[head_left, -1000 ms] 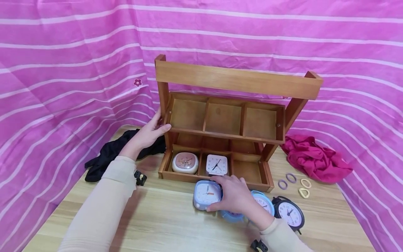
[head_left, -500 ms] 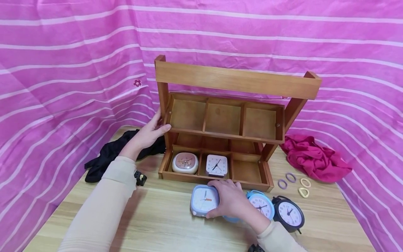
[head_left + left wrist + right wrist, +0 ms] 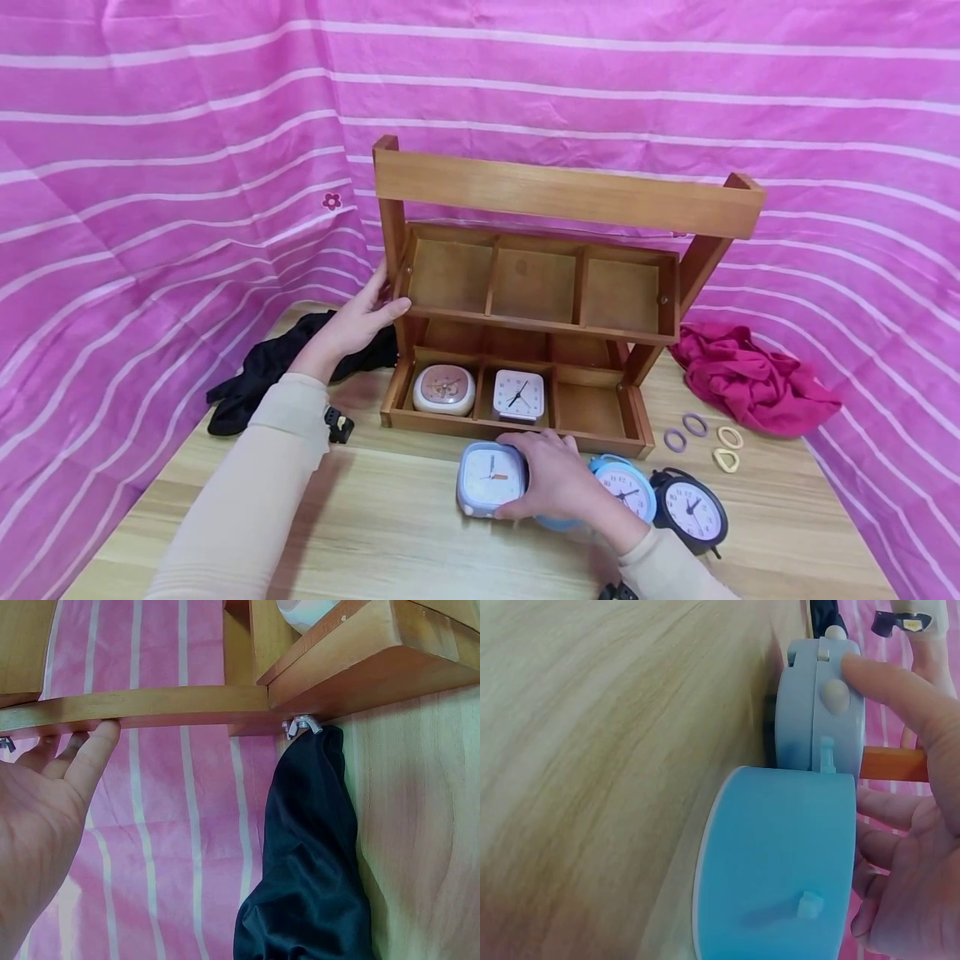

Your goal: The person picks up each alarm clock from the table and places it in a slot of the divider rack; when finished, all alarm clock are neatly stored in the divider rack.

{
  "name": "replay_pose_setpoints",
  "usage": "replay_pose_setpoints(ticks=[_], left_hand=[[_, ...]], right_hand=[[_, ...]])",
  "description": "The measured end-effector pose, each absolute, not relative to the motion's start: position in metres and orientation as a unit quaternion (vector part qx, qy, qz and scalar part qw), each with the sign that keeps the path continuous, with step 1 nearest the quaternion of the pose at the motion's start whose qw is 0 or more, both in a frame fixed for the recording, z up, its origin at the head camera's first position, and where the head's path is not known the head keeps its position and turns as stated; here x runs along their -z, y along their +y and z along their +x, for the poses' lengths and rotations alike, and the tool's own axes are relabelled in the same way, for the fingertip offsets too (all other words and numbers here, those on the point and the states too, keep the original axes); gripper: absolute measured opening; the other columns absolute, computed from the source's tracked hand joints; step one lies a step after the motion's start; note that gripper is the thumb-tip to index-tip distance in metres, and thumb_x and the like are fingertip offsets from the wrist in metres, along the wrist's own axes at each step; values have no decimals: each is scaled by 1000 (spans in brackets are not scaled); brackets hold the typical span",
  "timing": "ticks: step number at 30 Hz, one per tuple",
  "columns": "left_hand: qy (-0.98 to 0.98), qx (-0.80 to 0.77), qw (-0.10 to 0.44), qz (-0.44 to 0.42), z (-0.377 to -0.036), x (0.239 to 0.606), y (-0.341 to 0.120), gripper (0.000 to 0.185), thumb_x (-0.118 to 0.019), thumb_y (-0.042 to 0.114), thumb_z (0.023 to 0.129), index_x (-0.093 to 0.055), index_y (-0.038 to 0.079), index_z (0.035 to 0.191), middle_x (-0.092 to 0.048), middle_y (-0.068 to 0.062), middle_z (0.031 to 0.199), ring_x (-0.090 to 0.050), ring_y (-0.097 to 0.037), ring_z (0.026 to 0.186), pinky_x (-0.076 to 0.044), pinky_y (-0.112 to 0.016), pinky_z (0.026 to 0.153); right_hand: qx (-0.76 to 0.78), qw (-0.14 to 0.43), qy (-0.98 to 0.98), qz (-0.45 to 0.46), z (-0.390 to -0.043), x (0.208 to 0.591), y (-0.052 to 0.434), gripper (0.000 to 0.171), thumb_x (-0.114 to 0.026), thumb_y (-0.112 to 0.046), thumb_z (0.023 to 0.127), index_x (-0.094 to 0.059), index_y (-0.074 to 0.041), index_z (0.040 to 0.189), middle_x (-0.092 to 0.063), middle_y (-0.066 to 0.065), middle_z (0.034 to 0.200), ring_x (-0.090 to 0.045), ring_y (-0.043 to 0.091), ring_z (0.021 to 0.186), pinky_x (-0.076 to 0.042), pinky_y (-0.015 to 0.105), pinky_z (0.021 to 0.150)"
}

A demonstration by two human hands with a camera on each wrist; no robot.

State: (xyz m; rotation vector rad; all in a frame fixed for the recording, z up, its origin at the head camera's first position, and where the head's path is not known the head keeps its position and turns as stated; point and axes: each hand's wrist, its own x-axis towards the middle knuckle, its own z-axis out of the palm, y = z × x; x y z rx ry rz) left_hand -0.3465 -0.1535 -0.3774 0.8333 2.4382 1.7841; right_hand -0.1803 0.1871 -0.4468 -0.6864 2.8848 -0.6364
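Observation:
My right hand (image 3: 557, 479) pinches a pale blue-grey square alarm clock (image 3: 491, 477), thumb at its near side and fingers at the far edge. The clock lies face up on the table before a tiered wooden rack (image 3: 570, 190). In the right wrist view the thumb presses the casing beside a round button, and a bright blue alarm clock (image 3: 780, 862) sits right beside it, partly under my hand. My left hand (image 3: 358, 323) holds the rack's left side post, thumb in front; the left wrist view shows its fingertips against the post (image 3: 180, 707).
The rack's lower tray holds a cream-rimmed clock (image 3: 443, 389) and a white square clock (image 3: 518, 395). A black alarm clock (image 3: 692, 508) lies right of the blue one. Black cloth (image 3: 258, 375), crimson cloth (image 3: 750, 379) and several small rings (image 3: 729, 437) lie around the rack.
My right hand has drawn the pale blue-grey clock slightly left and nearer, away from the rack's front edge; more of the bright blue clock shows. My left hand stays on the post.

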Motion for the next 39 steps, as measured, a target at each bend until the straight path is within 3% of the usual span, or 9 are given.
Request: replay_pose_setpoints(ticks=[7, 13, 18, 24, 31, 39], left_hand=[[787, -564, 15, 248, -345, 375, -157, 85, -56, 22, 109, 3, 44, 166, -16, -15, 172, -32, -39, 151, -31, -60, 120], [795, -550, 0, 254, -345, 373, -160, 87, -57, 19, 109, 5, 37, 168, -16, -18, 172, -30, -41, 151, -28, -59, 122], [790, -556, -3, 260, -346, 374, -160, 88, -57, 17, 108, 4, 36, 168, -15, -16, 172, -29, -39, 152, -27, -58, 122], [796, -549, 1, 255, -346, 376, -160, 87, -57, 20, 109, 4, 41, 167, -16, -16, 172, -30, -40, 152, -29, -59, 121], [792, -552, 2, 259, -346, 376, -158, 88, -56, 17, 109, 5, 41, 167, -15, -17, 172, -29, -41, 152, -28, -60, 121], [789, -556, -1, 263, -347, 378, -155, 88, -56, 17, 109, 5, 41, 167, -14, -16, 172, -30, -41, 151, -28, -59, 121]], right_hand=[[255, 54, 938, -228, -179, 437, 192, 92, -100, -47, 60, -64, -19, 140, -67, -2, 133, -56, 22, 119, -37, 49, 95], [279, 42, 936, -210, -188, 410, 205, 93, -102, -43, 59, -63, -22, 141, -68, -6, 128, -55, 18, 113, -35, 41, 88], [260, 35, 945, -194, -203, 393, 227, 94, -101, -44, 62, -61, -24, 144, -68, -3, 122, -56, 22, 111, -38, 45, 90], [277, 36, 936, -214, -229, 387, 268, 90, -98, -42, 67, -60, -18, 144, -67, 4, 131, -57, 26, 116, -48, 57, 98], [311, 72, 925, -205, -257, 398, 313, 88, -97, -36, 72, -56, -9, 145, -66, 9, 126, -60, 26, 109, -56, 46, 92], [269, 74, 946, -167, -269, 410, 334, 92, -97, -42, 71, -56, -7, 146, -66, 14, 127, -60, 30, 110, -53, 54, 97]])
